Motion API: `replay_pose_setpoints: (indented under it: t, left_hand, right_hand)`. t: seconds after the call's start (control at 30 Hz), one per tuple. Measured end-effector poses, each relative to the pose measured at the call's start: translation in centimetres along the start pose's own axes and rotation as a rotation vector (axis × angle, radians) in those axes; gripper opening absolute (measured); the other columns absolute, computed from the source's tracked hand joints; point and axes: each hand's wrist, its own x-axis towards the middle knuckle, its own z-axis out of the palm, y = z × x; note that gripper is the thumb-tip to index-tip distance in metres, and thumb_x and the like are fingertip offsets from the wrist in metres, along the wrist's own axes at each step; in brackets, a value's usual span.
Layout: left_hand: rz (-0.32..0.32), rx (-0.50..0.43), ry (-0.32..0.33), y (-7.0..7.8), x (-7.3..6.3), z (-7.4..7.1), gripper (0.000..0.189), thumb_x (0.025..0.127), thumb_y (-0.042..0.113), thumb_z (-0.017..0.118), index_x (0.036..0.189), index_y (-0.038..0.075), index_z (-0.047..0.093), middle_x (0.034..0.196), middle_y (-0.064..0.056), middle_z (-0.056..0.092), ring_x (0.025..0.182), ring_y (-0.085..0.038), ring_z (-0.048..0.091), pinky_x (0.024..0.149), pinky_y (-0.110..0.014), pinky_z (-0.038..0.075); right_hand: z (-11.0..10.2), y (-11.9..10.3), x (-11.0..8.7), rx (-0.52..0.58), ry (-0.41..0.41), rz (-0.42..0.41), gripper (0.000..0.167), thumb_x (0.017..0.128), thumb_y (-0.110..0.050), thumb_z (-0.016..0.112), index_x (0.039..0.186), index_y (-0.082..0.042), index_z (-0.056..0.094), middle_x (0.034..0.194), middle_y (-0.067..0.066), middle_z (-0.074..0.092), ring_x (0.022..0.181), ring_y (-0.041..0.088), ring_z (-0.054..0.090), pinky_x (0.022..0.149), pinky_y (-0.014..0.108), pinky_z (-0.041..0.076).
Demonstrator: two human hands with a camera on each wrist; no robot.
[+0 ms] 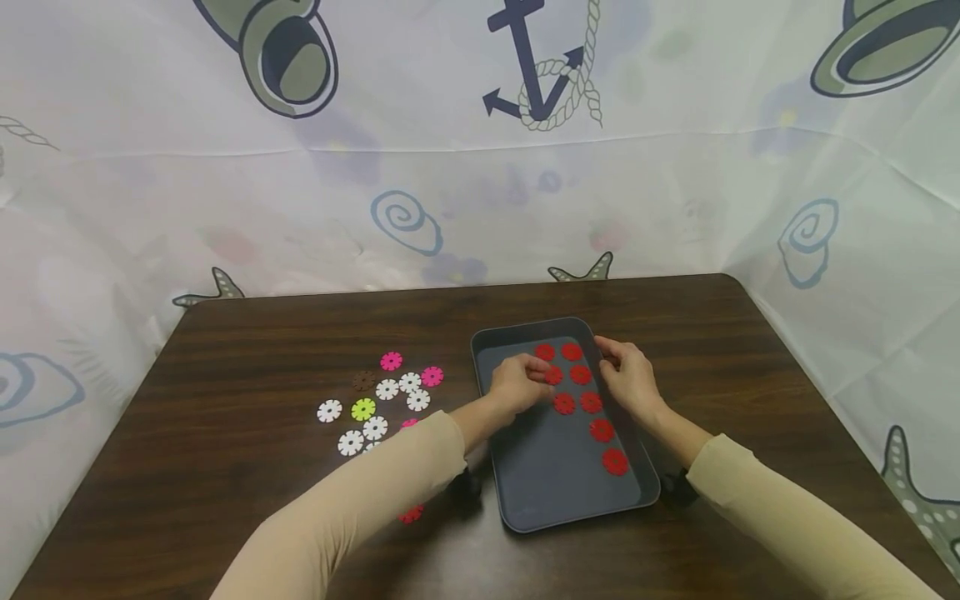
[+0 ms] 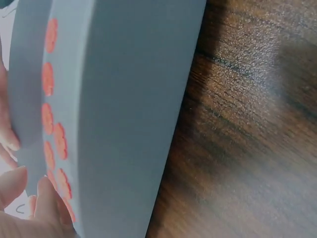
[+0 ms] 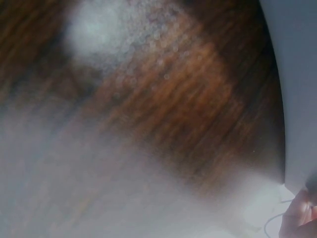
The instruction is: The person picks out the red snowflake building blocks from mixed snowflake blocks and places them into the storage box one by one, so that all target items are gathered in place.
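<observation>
A dark grey rectangular tray (image 1: pixel 555 492) lies on the table, holding several red slotted discs (image 1: pixel 615 462) in two rows along its right part. My left hand (image 1: pixel 519 383) reaches over the tray's left wall, its fingertips at the discs of the left row. In the left wrist view, thumb and fingers (image 2: pixel 47 196) are parted beside the discs; whether they touch one is hard to tell. At the tray's upper right rim, my right hand (image 1: pixel 628 375) rests with its fingertips against the edge. Only part of that hand (image 3: pixel 298 215) shows in the right wrist view.
Left of the tray lie loose slotted discs: several white discs (image 1: pixel 329 411), pink discs (image 1: pixel 432 377), a lime disc (image 1: pixel 363 409) and a brown disc (image 1: pixel 363 381). A red disc (image 1: pixel 411 514) sits partly behind the left sleeve. Patterned cloth (image 1: pixel 465 183) hangs behind the brown table (image 1: pixel 247 392).
</observation>
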Motion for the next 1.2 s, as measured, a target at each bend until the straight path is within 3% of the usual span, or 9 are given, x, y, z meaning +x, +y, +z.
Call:
replay_pose_setpoints:
  t: [0.23,0.53,0.7,0.93,1.2]
  left_hand:
    - [0.02,-0.078,-0.066,0.1,-0.6,-0.9,0.037,0.08,0.003,0.071,0.116,0.0,0.06,0.116,-0.016,0.063,0.101,-0.025,0.06,0.079,-0.028,0.053]
    - [0.049,-0.218,-0.132,0.1,-2.0,-2.5,0.04,0.084,0.002,0.068,0.121,-0.004,0.055,0.121,-0.022,0.058,0.103,-0.026,0.062,0.084,-0.034,0.053]
    - [0.072,-0.231,-0.127,-0.1,-2.6,-3.6,0.037,0.084,0.002,0.066,0.12,-0.003,0.057,0.121,-0.023,0.058,0.103,-0.026,0.062,0.083,-0.033,0.054]
    - [0.063,-0.259,-0.107,-0.4,-3.9,-5.5,0.036,0.085,0.002,0.066,0.12,-0.001,0.057,0.117,-0.016,0.061,0.102,-0.022,0.062,0.085,-0.034,0.053]
    - [0.051,-0.249,-0.065,-1.9,-4.6,-8.0,0.037,0.086,0.002,0.065,0.121,-0.002,0.056,0.121,-0.022,0.058,0.096,-0.018,0.064,0.086,-0.035,0.052]
  right_hand:
    - [0.0,0.0,-0.1,-0.007,-0.002,0.0,0.041,0.089,0.007,0.049,0.13,0.006,0.051,0.113,0.025,0.055,0.099,0.033,0.056,0.08,0.039,0.047]
    - [0.0,0.1,-0.2,0.003,-0.009,-0.005,0.041,0.09,0.006,0.048,0.13,0.006,0.05,0.116,0.024,0.055,0.099,0.033,0.055,0.081,0.038,0.047]
    - [0.0,0.1,-0.1,-0.002,-0.001,-0.017,0.04,0.089,0.006,0.049,0.13,0.007,0.051,0.115,0.025,0.056,0.099,0.033,0.056,0.08,0.038,0.047]
    - [0.1,0.2,0.0,-0.013,0.007,-0.032,0.04,0.088,0.007,0.049,0.128,0.008,0.052,0.114,0.026,0.056,0.099,0.034,0.056,0.083,0.042,0.047]
    - [0.0,0.3,0.0,-0.011,-0.003,-0.022,0.041,0.089,0.007,0.049,0.13,0.007,0.051,0.115,0.026,0.055,0.1,0.034,0.056,0.083,0.043,0.047]
